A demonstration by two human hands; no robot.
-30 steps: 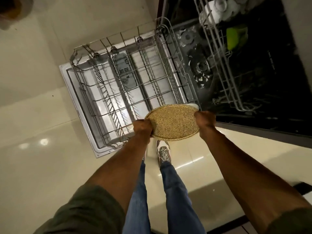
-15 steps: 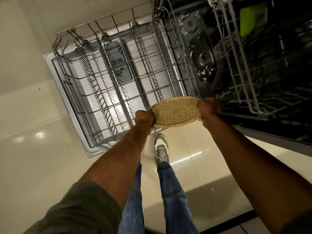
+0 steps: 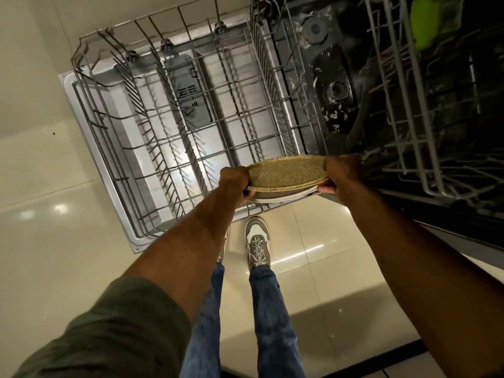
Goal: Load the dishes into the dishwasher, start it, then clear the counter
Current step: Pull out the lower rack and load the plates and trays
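I hold a small stack of plates with both hands: a speckled tan plate (image 3: 286, 174) on top and a paler plate (image 3: 281, 197) under it. My left hand (image 3: 234, 182) grips the left rim, my right hand (image 3: 342, 177) grips the right rim. The stack is tilted and hovers over the near right corner of the pulled-out lower wire rack (image 3: 174, 124), which holds no dishes and rests on the open dishwasher door (image 3: 81, 124).
The upper rack (image 3: 425, 126) is pulled out at the right, with a green item (image 3: 428, 20) in it. The dark tub (image 3: 332, 85) shows below. My feet (image 3: 257, 245) stand on glossy cream floor tiles beside the door.
The plates have tilted further toward edge-on and the paler lower plate now shows. My view has moved closer to the lower rack.
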